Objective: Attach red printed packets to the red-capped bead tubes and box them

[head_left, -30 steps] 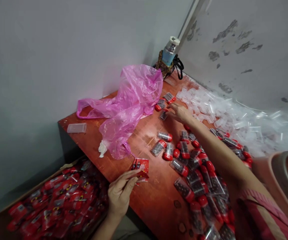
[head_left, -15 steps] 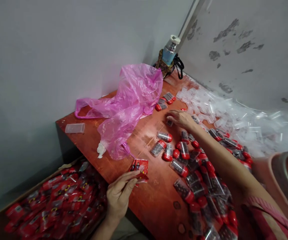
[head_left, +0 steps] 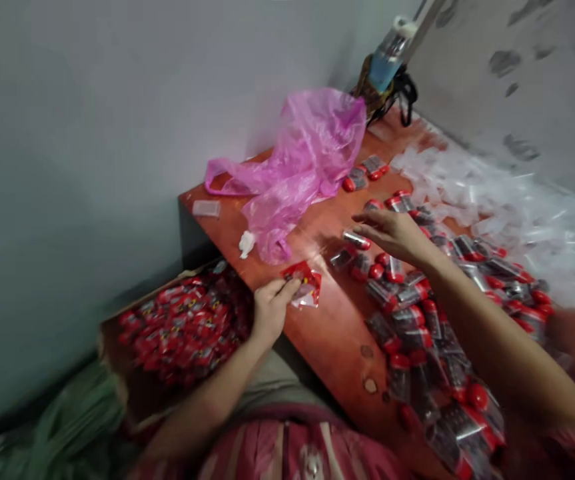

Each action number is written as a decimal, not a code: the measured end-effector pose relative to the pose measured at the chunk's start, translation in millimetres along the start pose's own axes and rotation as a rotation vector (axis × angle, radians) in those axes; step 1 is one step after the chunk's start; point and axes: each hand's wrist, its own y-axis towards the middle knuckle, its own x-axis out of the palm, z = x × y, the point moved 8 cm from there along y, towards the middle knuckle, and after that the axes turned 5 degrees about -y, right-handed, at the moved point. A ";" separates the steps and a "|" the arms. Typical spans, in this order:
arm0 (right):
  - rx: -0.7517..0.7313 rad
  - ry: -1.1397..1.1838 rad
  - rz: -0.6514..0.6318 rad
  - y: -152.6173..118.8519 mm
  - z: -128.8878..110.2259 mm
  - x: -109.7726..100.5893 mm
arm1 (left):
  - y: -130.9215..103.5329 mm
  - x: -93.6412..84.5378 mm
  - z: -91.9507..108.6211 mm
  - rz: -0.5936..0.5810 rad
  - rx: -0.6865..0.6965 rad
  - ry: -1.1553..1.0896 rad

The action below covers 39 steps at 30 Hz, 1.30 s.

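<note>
My left hand [head_left: 273, 303] pinches a small red packet [head_left: 298, 272] at the near edge of the orange table [head_left: 317, 340]. Another red printed piece lies beneath and beside that packet. My right hand [head_left: 387, 230] is over the table with its fingers apart, just above a clear container with a red cap [head_left: 356, 240]; nothing shows in its grasp. Many similar red-capped containers with dark contents [head_left: 410, 317] lie heaped under and around my right forearm.
A pink plastic bag [head_left: 312, 153] and a clear empty case [head_left: 206, 209] lie at the back left. Translucent cases [head_left: 517, 207] are piled at the right. A box of red packets [head_left: 187, 327] stands below the left edge. A bottle [head_left: 390, 57] stands at the back.
The camera view has shifted, so the table sits farther right and more of the box shows. My right hand has opened over the red-capped containers. The left still pinches a red packet.
</note>
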 end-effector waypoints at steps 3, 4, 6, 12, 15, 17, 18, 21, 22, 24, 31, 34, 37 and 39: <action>0.029 0.323 -0.121 -43.7 -22.2 29.1 | -5.6 15.4 -6.8 -0.079 -0.215 -0.302; 0.029 0.451 -0.147 -54.5 -30.5 39.8 | -10.0 20.3 -6.6 -0.119 -0.258 -0.340; 0.012 0.684 -0.170 -71.4 -47.6 59.1 | -21.8 26.4 -3.2 -0.185 -0.290 -0.358; 0.079 0.972 -0.131 -110.3 -69.0 95.0 | -69.5 26.3 -0.8 -0.302 -0.300 -0.366; 0.110 1.025 -0.176 -133.3 -73.7 109.3 | -89.9 18.2 -11.7 -0.324 -0.324 -0.325; 0.122 1.032 -0.204 -145.9 -76.0 117.4 | -98.8 9.9 -20.4 -0.306 -0.319 -0.274; 0.124 1.017 -0.213 -150.1 -76.6 120.4 | -101.6 5.0 -23.9 -0.286 -0.305 -0.248; 0.091 0.837 -0.179 -150.2 -75.9 120.8 | -105.8 -11.3 -30.2 -0.180 -0.247 -0.198; 0.074 0.725 -0.121 -146.0 -74.2 116.7 | -106.9 -16.4 -31.8 -0.138 -0.243 -0.199; 0.033 0.455 0.029 -134.2 -72.1 106.5 | -109.7 -24.8 -35.2 -0.064 -0.269 -0.232; -0.289 -0.123 0.130 -99.7 -93.7 132.4 | -111.7 -41.9 -32.3 0.027 -0.370 -0.369; -0.401 -0.150 0.063 -98.7 -92.5 142.7 | -105.6 -50.0 -30.2 0.053 -0.385 -0.409; -0.382 -0.037 0.087 -102.4 -80.9 126.7 | -99.6 -51.8 -29.2 0.059 -0.389 -0.459; -0.261 0.083 0.153 -106.8 -68.5 107.6 | -96.6 -50.3 -27.4 0.060 -0.365 -0.487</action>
